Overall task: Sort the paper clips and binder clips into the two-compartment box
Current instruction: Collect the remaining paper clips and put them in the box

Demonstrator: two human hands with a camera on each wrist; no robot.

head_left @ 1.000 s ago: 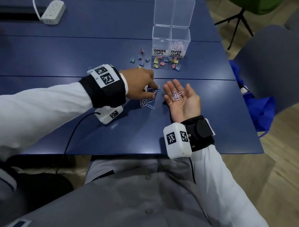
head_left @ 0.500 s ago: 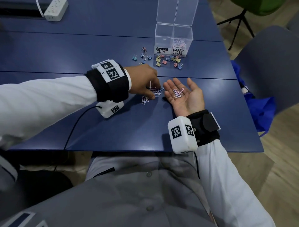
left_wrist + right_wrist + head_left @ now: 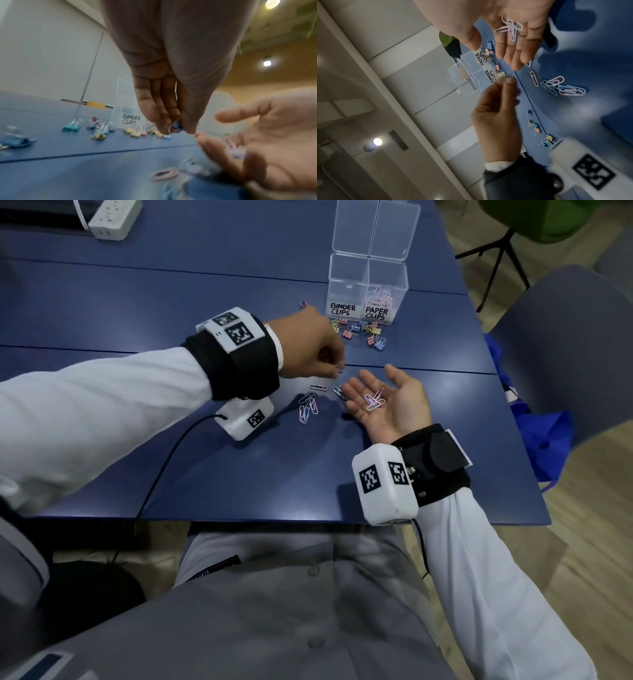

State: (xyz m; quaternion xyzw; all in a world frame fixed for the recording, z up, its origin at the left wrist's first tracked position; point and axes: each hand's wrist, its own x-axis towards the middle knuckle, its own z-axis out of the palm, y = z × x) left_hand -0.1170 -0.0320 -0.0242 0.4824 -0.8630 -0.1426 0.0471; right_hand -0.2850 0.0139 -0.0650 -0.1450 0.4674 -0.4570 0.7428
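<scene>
Above the blue table (image 3: 239, 474), the left hand (image 3: 308, 347) pinched paper clips (image 3: 176, 126) in its fingertip grip. Beside it the right hand (image 3: 387, 402) lay palm-up, fingers relaxed, cradling more clips (image 3: 373, 400). Others (image 3: 308, 407) lay loose nearby; binder clips (image 3: 359, 332) sat before the two-compartment box (image 3: 368, 289).

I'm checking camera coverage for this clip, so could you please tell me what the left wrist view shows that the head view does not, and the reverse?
Only the left wrist view shows the blue paper clips pinched at the left hand fingertips; from the head view the knuckles hide them. Only the head view shows paper clips inside the PAPER CLIPS compartment, the empty BINDER CLIPS compartment and the power strip. Both show the open right hand cradling clips and binder clips scattered on the blue table.
</scene>
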